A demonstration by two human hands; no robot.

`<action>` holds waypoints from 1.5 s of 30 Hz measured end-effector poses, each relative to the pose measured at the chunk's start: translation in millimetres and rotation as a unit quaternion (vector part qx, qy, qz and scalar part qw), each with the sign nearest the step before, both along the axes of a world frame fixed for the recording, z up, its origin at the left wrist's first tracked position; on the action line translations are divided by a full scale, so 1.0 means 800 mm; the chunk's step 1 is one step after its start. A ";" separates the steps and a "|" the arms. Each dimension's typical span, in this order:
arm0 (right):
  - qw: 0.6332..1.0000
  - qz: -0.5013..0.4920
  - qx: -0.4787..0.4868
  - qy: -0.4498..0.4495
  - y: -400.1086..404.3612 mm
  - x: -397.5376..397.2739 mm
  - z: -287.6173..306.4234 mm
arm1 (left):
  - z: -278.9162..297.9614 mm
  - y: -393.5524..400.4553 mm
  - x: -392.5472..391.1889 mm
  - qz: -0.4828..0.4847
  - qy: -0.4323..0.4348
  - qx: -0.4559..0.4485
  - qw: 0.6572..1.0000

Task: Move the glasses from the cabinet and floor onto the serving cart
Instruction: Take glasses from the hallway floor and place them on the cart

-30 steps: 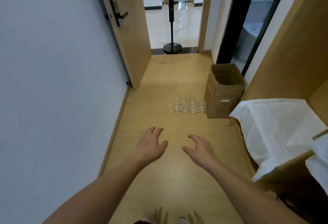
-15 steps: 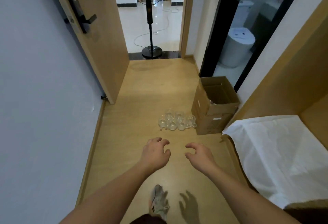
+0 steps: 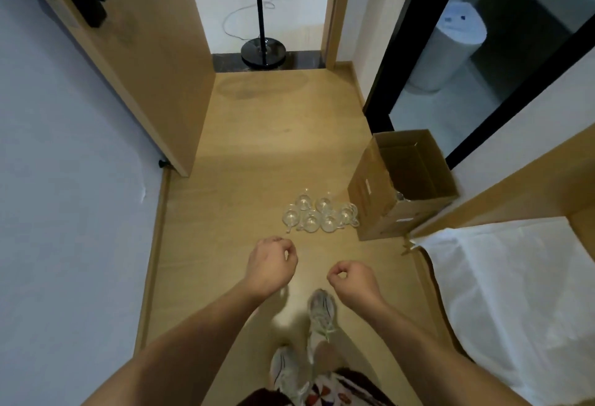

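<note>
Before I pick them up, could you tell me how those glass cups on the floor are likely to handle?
The glass cups look clear and thin, so probably fragile and slippery. They stand packed together, so lifting one may knock its neighbours.

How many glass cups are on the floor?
7 glass cups: two at the back, four in front, one at the right nearest the cardboard box. Something glassy shows inside the box, so more may be hidden.

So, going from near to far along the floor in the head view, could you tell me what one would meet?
Shoes → left hand and right hand → glasses → cardboard box → fan base.
</note>
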State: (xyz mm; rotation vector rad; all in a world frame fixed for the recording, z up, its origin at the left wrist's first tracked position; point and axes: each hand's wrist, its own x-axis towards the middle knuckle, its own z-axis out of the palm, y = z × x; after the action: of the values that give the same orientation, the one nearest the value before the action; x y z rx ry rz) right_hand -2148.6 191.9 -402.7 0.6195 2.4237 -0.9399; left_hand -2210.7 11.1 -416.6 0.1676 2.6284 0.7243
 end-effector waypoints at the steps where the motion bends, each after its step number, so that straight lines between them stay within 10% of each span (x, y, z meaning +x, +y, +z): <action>1: 1.000 0.011 0.000 -0.003 0.003 -0.016 -0.008 | -0.005 0.002 -0.014 0.005 -0.004 -0.004 1.000; 19: 0.989 -0.024 -0.087 -0.118 0.054 -0.310 -0.154 | -0.125 0.054 -0.259 0.150 -0.124 -0.013 0.981; 28: 0.949 -0.224 -0.154 -0.160 0.027 -0.365 -0.394 | -0.364 0.057 -0.352 0.205 -0.261 0.028 0.943; 35: 0.815 -0.437 -0.305 -0.228 -0.014 -0.401 -0.697 | -0.652 0.061 -0.399 0.198 -0.292 -0.016 0.936; 42: 0.614 -0.651 -0.433 -0.107 -0.046 -0.440 -0.832 | -0.821 0.076 -0.387 0.417 -0.428 0.271 0.755; 45: 0.574 -0.689 -0.433 -0.086 -0.047 -0.444 -0.838 | -0.838 0.079 -0.393 0.426 -0.428 0.287 0.743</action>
State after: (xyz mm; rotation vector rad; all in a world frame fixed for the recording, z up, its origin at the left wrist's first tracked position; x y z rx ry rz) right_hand -2503.4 154.3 -1072.7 2.0025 0.5498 -2.1640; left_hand -2525.1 74.6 -1087.0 -1.0234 1.4095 1.4384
